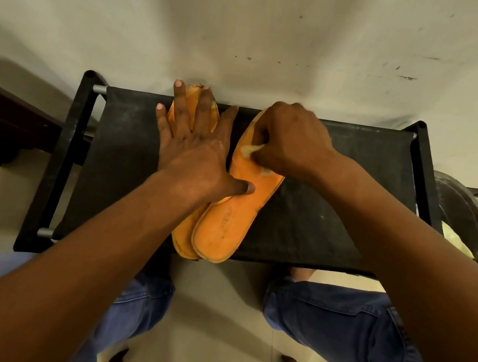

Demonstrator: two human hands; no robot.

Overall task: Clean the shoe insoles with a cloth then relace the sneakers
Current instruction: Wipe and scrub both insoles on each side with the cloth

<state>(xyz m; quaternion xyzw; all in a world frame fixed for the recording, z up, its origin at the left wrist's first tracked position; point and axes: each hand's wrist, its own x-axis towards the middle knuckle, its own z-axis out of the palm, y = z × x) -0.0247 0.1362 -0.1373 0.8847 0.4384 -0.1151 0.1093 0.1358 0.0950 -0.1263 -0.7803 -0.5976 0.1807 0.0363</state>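
Count, all relative to the black rack [316, 217]:
- 2 orange insoles on its top: one [228, 223] toward the middle, the other [194, 105] left of it, their near ends overlapping at the rack's front edge
- 1 pale cloth [251, 150], on the middle insole
- 2 hands over the top: left hand [194, 147], right hand [291, 139]
- 1 dark bucket [468, 214] off its right end
- 2 knees in blue jeans [335, 321] in front of it

I see only scraps of the cloth [253, 150] under my right hand [291, 139]; the left insole [186, 228] is mostly covered.
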